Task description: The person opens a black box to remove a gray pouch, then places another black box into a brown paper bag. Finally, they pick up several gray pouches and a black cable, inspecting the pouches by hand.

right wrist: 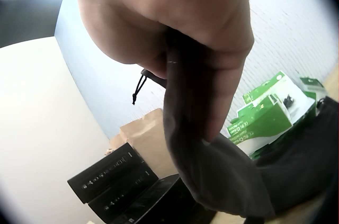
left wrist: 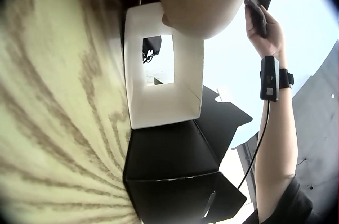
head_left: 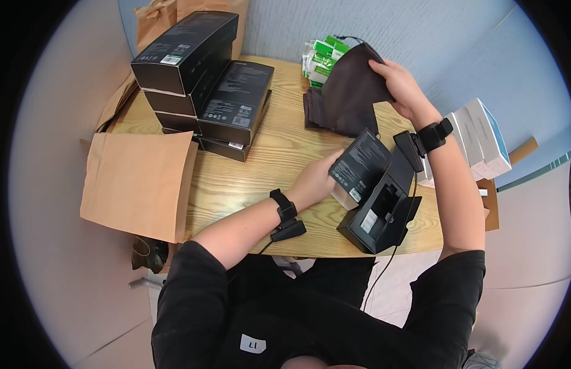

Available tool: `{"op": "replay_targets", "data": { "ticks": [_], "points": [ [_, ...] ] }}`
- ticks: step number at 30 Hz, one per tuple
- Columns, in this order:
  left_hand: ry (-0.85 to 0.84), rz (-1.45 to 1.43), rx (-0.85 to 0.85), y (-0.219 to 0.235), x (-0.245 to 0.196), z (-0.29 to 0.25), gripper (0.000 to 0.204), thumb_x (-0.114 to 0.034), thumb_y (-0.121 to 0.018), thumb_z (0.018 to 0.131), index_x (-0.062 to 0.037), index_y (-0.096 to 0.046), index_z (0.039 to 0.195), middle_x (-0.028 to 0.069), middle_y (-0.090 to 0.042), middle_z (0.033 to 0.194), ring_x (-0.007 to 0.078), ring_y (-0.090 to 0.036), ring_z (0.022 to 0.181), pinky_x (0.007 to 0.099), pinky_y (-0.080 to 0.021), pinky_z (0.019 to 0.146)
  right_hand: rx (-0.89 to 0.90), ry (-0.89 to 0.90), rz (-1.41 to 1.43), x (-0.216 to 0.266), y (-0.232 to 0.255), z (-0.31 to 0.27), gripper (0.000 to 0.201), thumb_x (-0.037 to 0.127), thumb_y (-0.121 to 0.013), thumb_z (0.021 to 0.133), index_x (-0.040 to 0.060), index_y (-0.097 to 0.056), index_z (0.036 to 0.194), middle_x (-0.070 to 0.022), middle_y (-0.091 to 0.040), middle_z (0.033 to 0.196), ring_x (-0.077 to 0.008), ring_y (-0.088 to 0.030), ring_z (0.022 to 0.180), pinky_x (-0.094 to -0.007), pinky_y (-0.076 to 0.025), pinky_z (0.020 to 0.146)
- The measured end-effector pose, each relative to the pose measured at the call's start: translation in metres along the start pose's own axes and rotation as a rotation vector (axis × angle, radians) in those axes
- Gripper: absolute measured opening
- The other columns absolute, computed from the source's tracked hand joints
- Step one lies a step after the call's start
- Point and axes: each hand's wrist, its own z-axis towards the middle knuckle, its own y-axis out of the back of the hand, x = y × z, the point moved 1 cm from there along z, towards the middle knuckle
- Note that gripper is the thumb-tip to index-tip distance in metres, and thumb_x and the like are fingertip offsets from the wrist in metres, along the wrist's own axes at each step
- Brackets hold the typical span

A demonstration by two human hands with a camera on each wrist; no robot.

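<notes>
My left hand (head_left: 315, 183) grips a black printed box sleeve (head_left: 361, 165) by its side and holds it tilted over the table. The left wrist view looks into this sleeve, hollow and white inside. Right beside it stands an open black box (head_left: 367, 229), its flaps spread and a dark insert inside. Farther back, my right hand (head_left: 405, 91) pinches a dark drawstring pouch (head_left: 353, 83) by its upper edge, thumb on the near side. The pouch hangs over more dark folded pouches (head_left: 315, 111) on the table; its black cord (right wrist: 139, 89) shows in the right wrist view.
Black boxes (head_left: 187, 52) are stacked at the back left, with a brown paper bag (head_left: 135, 184) in front of them. Green-and-white packets (head_left: 322, 58) sit against the back wall. White boxes (head_left: 476, 135) stand at the right, beyond my right forearm.
</notes>
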Motion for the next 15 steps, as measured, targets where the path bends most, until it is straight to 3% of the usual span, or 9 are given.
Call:
{"op": "replay_targets", "data": {
  "ticks": [2, 5, 9, 10, 11, 13, 15],
  "points": [
    [0.048, -0.087, 0.002, 0.002, -0.015, -0.001, 0.047, 0.004, -0.049, 0.076, 0.0004, -0.051, 0.123, 0.0239, -0.061, 0.109, 0.0363, -0.058, 0.104, 0.0365, -0.046, 0.088, 0.042, -0.011, 0.101, -0.005, -0.001, 0.008, 0.025, 0.018, -0.051, 0.094, -0.0021, -0.056, 0.108, -0.0083, -0.064, 0.098, -0.0146, -0.063, 0.081, -0.0289, -0.053, 0.071],
    [0.043, -0.065, 0.020, 0.000, -0.007, 0.000, 0.045, 0.005, -0.049, 0.075, -0.0002, -0.051, 0.120, 0.0196, -0.062, 0.107, 0.0313, -0.060, 0.102, 0.0348, -0.046, 0.087, -0.085, -0.059, 0.173, -0.034, 0.021, 0.025, 0.026, 0.018, -0.050, 0.093, -0.0021, -0.057, 0.107, -0.0094, -0.063, 0.099, -0.0153, -0.063, 0.081, -0.0282, -0.052, 0.065],
    [-0.095, 0.206, 0.016, -0.005, 0.008, -0.001, 0.045, 0.002, -0.053, 0.071, -0.0018, -0.052, 0.116, 0.0174, -0.061, 0.105, 0.0317, -0.059, 0.099, 0.0395, -0.042, 0.089, -0.150, -0.156, -0.639, -0.105, 0.072, 0.046, 0.028, 0.023, -0.057, 0.088, -0.0047, -0.060, 0.094, -0.0085, -0.063, 0.072, -0.0171, -0.061, 0.055, -0.0312, -0.050, 0.043],
    [-0.090, 0.225, 0.029, -0.005, 0.007, -0.001, 0.047, -0.001, -0.055, 0.069, -0.0027, -0.052, 0.116, 0.0157, -0.060, 0.104, 0.0316, -0.056, 0.099, 0.0402, -0.038, 0.089, -0.224, -0.149, -0.705, -0.116, 0.072, 0.043, 0.027, 0.023, -0.060, 0.086, -0.0037, -0.061, 0.087, -0.0075, -0.060, 0.062, -0.0173, -0.059, 0.046, -0.0315, -0.052, 0.043],
    [-0.086, 0.244, 0.042, -0.005, 0.006, -0.002, 0.049, -0.004, -0.057, 0.067, -0.0037, -0.052, 0.116, 0.0141, -0.058, 0.103, 0.0316, -0.054, 0.098, 0.0409, -0.035, 0.089, -0.220, -0.149, -0.708, -0.122, 0.071, 0.040, 0.027, 0.023, -0.060, 0.086, -0.0037, -0.061, 0.087, -0.0075, -0.060, 0.062, -0.0173, -0.059, 0.046, -0.0315, -0.052, 0.043],
    [-0.090, 0.246, 0.037, -0.006, 0.008, -0.002, 0.049, -0.004, -0.056, 0.068, -0.0037, -0.052, 0.116, 0.0139, -0.058, 0.103, 0.0318, -0.054, 0.099, 0.0408, -0.035, 0.089, -0.187, -0.317, -0.684, -0.133, 0.070, 0.040, 0.026, 0.023, -0.061, 0.086, -0.0031, -0.062, 0.087, -0.0094, -0.062, 0.066, -0.0177, -0.059, 0.048, -0.0304, -0.052, 0.044],
    [-0.091, 0.250, 0.039, -0.006, 0.008, -0.001, 0.049, -0.005, -0.056, 0.068, -0.0038, -0.052, 0.116, 0.0136, -0.057, 0.104, 0.0321, -0.053, 0.099, 0.0407, -0.035, 0.089, -0.215, -0.328, -0.661, -0.142, 0.068, 0.046, 0.026, 0.024, -0.061, 0.086, -0.0021, -0.063, 0.088, -0.0100, -0.063, 0.070, -0.0180, -0.061, 0.052, -0.0306, -0.052, 0.045]
  ]
}}
